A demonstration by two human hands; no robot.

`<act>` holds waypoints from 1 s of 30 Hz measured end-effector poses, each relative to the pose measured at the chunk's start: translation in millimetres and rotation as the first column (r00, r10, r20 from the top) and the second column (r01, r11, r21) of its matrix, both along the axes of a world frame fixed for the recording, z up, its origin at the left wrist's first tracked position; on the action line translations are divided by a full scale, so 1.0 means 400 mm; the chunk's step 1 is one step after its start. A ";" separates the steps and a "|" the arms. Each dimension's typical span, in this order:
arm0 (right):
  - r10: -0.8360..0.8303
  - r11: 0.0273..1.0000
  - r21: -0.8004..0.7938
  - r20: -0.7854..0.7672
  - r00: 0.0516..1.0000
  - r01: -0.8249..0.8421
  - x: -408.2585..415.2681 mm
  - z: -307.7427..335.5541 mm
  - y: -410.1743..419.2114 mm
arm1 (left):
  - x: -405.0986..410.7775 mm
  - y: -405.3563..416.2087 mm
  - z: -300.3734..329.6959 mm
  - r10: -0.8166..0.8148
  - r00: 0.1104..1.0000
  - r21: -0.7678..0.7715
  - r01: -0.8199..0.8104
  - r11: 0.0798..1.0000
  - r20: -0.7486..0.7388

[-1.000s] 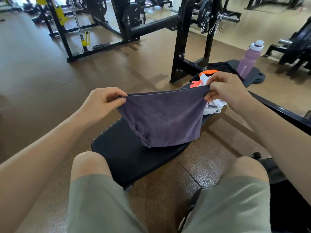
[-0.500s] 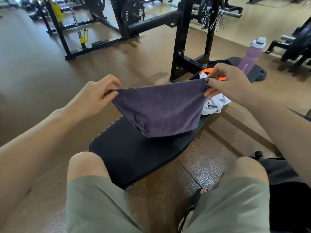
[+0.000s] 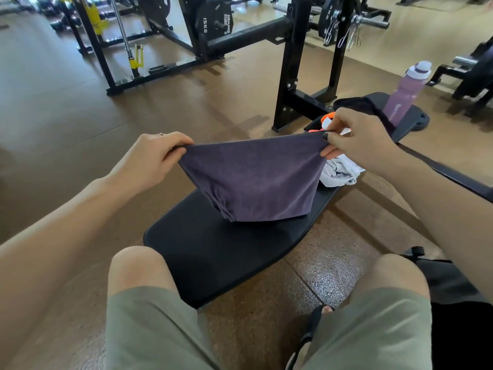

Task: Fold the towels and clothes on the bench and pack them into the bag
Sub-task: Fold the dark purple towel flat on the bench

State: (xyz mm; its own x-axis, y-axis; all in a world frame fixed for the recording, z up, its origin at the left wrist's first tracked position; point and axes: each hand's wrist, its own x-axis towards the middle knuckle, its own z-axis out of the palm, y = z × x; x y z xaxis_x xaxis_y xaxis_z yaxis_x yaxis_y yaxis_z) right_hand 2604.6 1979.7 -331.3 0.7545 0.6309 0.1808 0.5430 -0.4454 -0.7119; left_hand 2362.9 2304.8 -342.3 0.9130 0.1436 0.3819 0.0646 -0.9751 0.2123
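A folded purple towel [image 3: 256, 180] hangs stretched above the black bench [image 3: 213, 252]. My left hand [image 3: 149, 158] pinches its upper left corner and my right hand [image 3: 360, 140] pinches its upper right corner. The towel's lower fold hangs just over the bench pad. Behind my right hand lie a white garment [image 3: 338, 172], something orange [image 3: 326, 120] and a black garment [image 3: 360, 106], all on the bench. A black bag [image 3: 453, 284] sits on the floor at my right knee, mostly hidden by my right arm.
A pink water bottle [image 3: 406, 93] stands on the far end of the bench. A black rack upright [image 3: 290, 76] with weight plates rises just behind. My knees in green shorts [image 3: 149, 324] are on either side of the near bench end. Brown floor surrounds it.
Both hands have lifted the towel a little, so its lower fold has come up off the bench pad. My grip on the two corners is the same.
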 end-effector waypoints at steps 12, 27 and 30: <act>-0.109 0.982 0.155 -0.002 0.994 0.108 0.068 0.006 0.218 | 0.082 0.081 0.023 0.386 0.906 -0.132 -0.367 0.921 0.174; 0.240 0.903 -0.404 0.191 0.952 -0.146 -0.123 -0.529 -0.058 | -0.096 -0.135 -0.398 -0.002 0.737 0.200 0.185 0.962 -0.676; 0.310 0.863 -0.474 0.226 0.924 -0.174 -0.124 -0.550 -0.075 | -0.106 -0.154 -0.424 -0.070 0.690 0.112 0.216 0.970 -0.720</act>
